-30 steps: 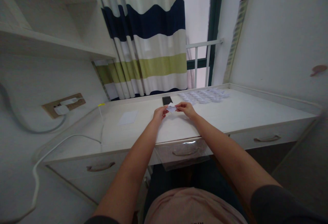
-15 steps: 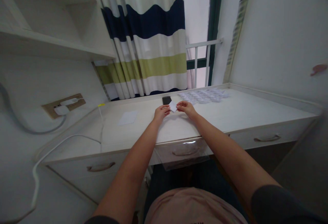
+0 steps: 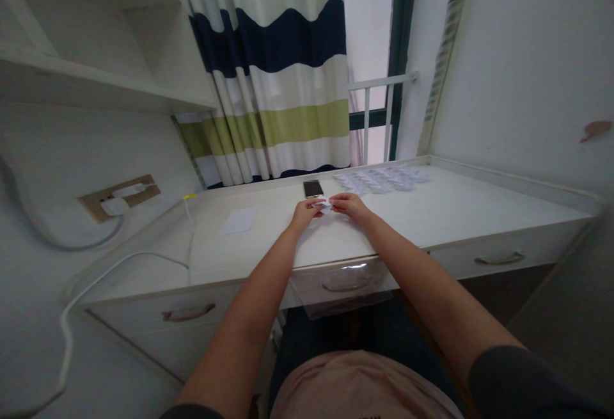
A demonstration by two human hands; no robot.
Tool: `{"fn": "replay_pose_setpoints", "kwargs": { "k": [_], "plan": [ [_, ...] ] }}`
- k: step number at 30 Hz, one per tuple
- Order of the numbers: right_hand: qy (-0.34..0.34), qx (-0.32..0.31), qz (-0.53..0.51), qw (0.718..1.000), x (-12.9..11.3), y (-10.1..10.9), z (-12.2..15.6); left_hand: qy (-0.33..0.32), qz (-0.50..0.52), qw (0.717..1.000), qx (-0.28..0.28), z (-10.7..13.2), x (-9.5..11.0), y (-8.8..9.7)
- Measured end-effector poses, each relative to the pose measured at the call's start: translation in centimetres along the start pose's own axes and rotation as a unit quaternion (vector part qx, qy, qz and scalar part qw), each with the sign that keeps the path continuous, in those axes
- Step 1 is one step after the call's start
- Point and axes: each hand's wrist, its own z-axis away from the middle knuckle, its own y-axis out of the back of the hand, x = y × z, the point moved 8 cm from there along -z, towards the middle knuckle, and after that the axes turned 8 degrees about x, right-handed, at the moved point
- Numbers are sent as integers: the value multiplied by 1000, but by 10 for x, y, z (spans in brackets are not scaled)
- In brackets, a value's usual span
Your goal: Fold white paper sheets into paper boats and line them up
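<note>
A small folded piece of white paper [image 3: 325, 205] is held between my two hands, just above the white desk [image 3: 330, 240]. My left hand [image 3: 306, 212] is closed on its left side, fingers partly covering it. On the right edge, the fingertips of my right hand [image 3: 351, 205] pinch the paper. Behind the hands lies a dark phone [image 3: 313, 189]. Several small folded white paper pieces [image 3: 381, 180] lie in rows at the back, right of the phone. The fine folds of the held paper are too small to make out.
A stack or sheet of white paper [image 3: 239, 221] lies on the desk to the left. A white cable [image 3: 129, 256] runs over the desk's left end from near a wall socket [image 3: 119, 198]. A shelf [image 3: 105, 86] juts out at upper left. A striped curtain [image 3: 288, 93] hangs behind.
The paper has been tilted and looks flatter and more covered by the fingers now. Both hands have shifted slightly, and more of the phone shows.
</note>
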Motion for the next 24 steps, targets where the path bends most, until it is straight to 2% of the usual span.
{"fn": "replay_pose_setpoints", "kwargs": {
  "k": [7,16,24],
  "plan": [
    [-19,9,-17,1000,5,3,-3,32,16,999,-40,3,-1,-3],
    [-50,-25,-15,998,10,-3,0,45,4,999,-14,1,-5,2],
    [-54,-13,-34,998,8,-3,0,49,37,996,-62,6,-2,-6]
  ]
}}
